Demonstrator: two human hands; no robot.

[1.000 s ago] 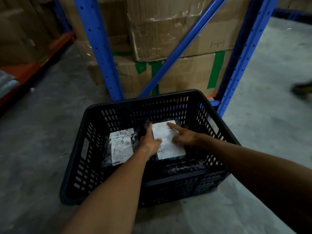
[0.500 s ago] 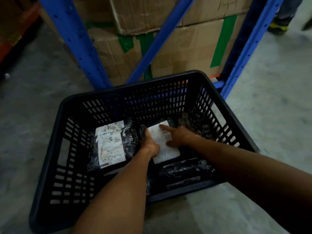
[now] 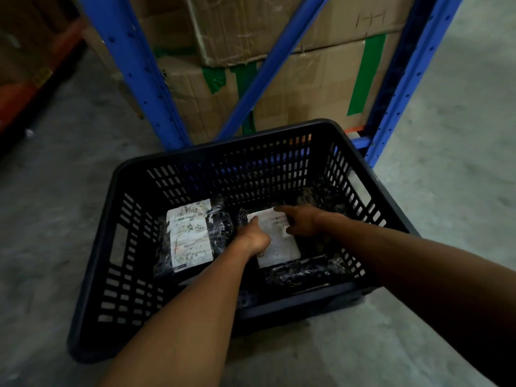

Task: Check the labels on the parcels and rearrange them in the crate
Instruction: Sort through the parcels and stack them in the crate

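Note:
A black slatted plastic crate [image 3: 117, 208] stands on the concrete floor. Inside lie black plastic-wrapped parcels with white labels. The left parcel [image 3: 190, 233] lies flat with its label facing up, untouched. My left hand [image 3: 252, 240] grips the left edge of the right parcel [image 3: 279, 247], thumb on its label. My right hand [image 3: 303, 223] rests on the same parcel's top right part, index finger stretched across the label's upper edge. Another black parcel [image 3: 304, 272] lies in front of it, and one more [image 3: 321, 196] sits at the crate's back right.
A blue steel rack upright [image 3: 131, 71] and diagonal brace [image 3: 268, 74] stand right behind the crate, with stacked cardboard boxes [image 3: 315, 88] bearing green tape. A second blue upright [image 3: 402, 88] rises at the right. An orange shelf beam [image 3: 25, 90] runs along the left.
The view has shifted, so the crate sits differently in the frame. Both hands stay on the right parcel in nearly the same hold.

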